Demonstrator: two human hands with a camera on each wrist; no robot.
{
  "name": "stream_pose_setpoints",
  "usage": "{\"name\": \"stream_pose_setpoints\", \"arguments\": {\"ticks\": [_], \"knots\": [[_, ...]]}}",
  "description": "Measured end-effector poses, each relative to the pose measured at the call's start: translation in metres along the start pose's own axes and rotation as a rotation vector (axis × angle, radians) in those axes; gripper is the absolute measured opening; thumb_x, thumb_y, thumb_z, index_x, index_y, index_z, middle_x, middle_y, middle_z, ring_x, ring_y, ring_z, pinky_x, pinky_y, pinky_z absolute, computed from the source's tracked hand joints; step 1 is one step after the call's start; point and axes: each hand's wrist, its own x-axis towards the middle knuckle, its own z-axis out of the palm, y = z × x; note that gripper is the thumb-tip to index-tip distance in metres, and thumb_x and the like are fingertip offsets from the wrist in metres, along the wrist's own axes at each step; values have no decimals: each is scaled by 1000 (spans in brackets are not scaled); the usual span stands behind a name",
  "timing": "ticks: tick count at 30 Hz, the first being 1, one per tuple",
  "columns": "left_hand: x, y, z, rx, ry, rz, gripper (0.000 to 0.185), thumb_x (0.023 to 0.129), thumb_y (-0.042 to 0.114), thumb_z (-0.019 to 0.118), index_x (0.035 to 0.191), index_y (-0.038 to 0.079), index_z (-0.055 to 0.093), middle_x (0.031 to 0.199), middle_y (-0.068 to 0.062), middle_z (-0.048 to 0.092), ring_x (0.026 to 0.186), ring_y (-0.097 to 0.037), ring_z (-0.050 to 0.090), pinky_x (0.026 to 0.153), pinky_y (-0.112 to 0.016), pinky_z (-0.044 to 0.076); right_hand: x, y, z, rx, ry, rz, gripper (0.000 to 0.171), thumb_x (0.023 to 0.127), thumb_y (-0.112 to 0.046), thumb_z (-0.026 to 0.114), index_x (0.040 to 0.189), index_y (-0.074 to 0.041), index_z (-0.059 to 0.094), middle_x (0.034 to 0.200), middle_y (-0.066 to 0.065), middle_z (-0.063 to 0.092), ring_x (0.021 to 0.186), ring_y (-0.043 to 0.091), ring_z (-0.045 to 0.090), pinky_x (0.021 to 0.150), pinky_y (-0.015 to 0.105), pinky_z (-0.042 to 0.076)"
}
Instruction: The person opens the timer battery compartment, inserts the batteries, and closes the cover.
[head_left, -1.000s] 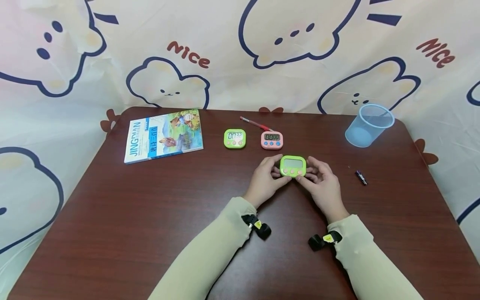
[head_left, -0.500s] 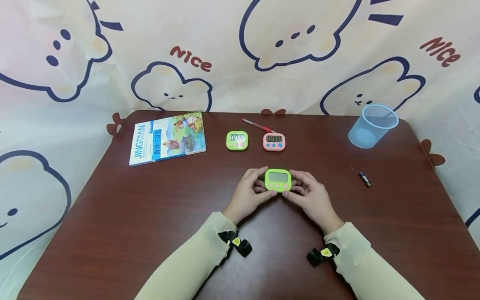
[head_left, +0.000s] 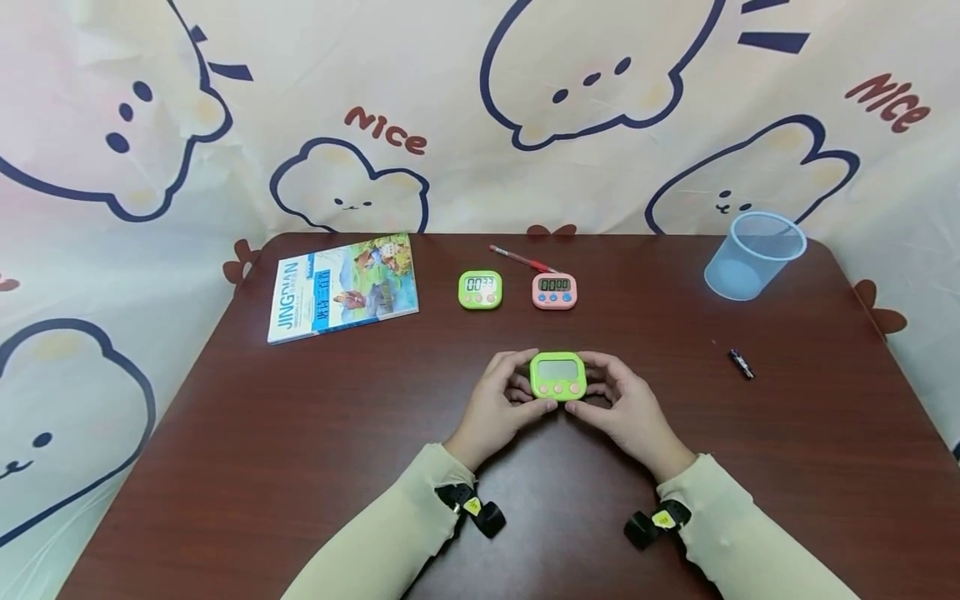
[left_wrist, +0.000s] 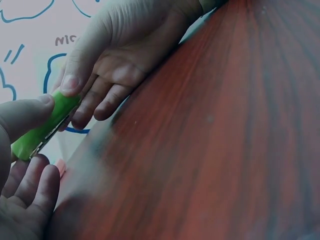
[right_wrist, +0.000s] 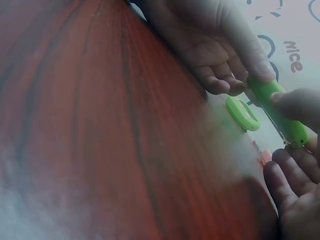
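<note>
Held timer (head_left: 558, 376) sat mid-surface (head_left: 300, 433) between left hand (head_left: 497, 406) and right hand (head_left: 624, 409). Behind it, two timers (head_left: 480, 289) (head_left: 554, 291) side by side, pen (head_left: 522, 259) behind them. Book (head_left: 343, 286) far left, cup (head_left: 753, 254) far right, battery (head_left: 741, 363) right of hands.

Three timers (head_left: 558, 376), one book (head_left: 343, 287), cup (head_left: 753, 255), pen (head_left: 522, 259), battery (head_left: 741, 363).

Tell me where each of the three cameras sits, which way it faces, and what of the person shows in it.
Head: looks forward and down at the table; both sleeves, left hand and right hand hold the green timer.
Left wrist: low over the table, faces the timer's edge; both hands show.
Right wrist: mirrored low view; both hands show.
All three share the green timer.
</note>
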Motion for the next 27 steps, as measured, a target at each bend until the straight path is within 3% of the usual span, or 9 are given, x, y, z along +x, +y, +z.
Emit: {"name": "stream_pose_setpoints", "arguments": {"ticks": [10, 14, 19, 27], "knots": [[0, 0, -1, -9, 3, 25, 69, 83, 8, 84, 144, 5, 51, 123, -6, 53, 89, -17, 59, 75, -24, 57, 0, 1, 1, 13, 6, -32, 65, 82, -5, 83, 139, -8, 51, 130, 8, 62, 111, 17, 59, 87, 24, 56], [0, 0, -1, -33, -5, 33, 68, 83, 8, 83, 144, 5, 53, 121, -6, 55, 90, -18, 60, 75, -24, 57, -1, 0, 0, 75, 27, -62, 66, 81, 0, 83, 138, -6, 51, 129, 11, 62, 109, 17, 60, 84, 25, 56], [1, 0, 0, -108, -30, 36, 66, 83, 5, 82, 143, 6, 54, 117, -7, 58, 89, -20, 64, 73, -22, 56, -3, -4, -1, 177, 35, -49, 72, 80, 5, 82, 142, -1, 47, 132, 13, 62, 110, 17, 61, 85, 26, 55], [1, 0, 5, -264, -74, 54, 65, 85, -2, 78, 143, 1, 51, 120, -18, 55, 91, -23, 62, 77, -26, 57, -4, -7, 0, 273, -20, 16, 78, 81, 6, 79, 148, 3, 39, 139, 6, 60, 123, 12, 58, 100, 20, 49]]}}
